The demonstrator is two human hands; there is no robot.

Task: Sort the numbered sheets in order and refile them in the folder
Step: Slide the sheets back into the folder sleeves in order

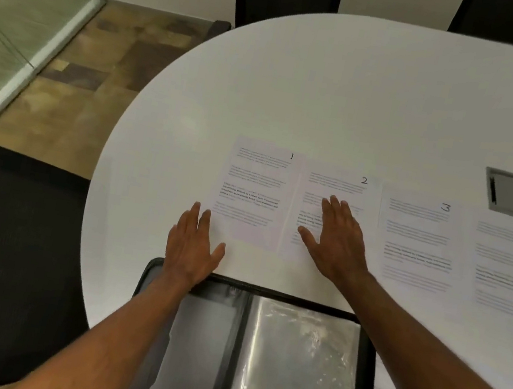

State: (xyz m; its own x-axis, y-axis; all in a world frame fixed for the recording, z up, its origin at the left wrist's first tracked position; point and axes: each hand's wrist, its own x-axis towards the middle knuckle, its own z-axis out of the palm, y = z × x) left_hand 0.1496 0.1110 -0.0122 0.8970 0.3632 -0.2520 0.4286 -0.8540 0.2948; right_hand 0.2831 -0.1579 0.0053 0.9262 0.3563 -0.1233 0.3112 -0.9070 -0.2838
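Four numbered sheets lie in a row: sheet 1 (253,194), sheet 2 (334,187), sheet 3 (417,241), sheet 4 (508,263). One open folder (255,357) lies nearest me. My left hand (194,245) rests flat beside sheet 1, my right hand (336,238) flat on sheet 2, fingers straight, holding nothing.

— What colours are the sheets (417,241) and table (334,88)?
— White both, the sheets with black print. The near folder (367,365) is black, with shiny clear sleeves.
— The floor (100,66)?
— Brown patchwork.

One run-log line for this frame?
sheets 1-4 in row | right hand flat on sheet 2 | left hand beside sheet 1 | folder open
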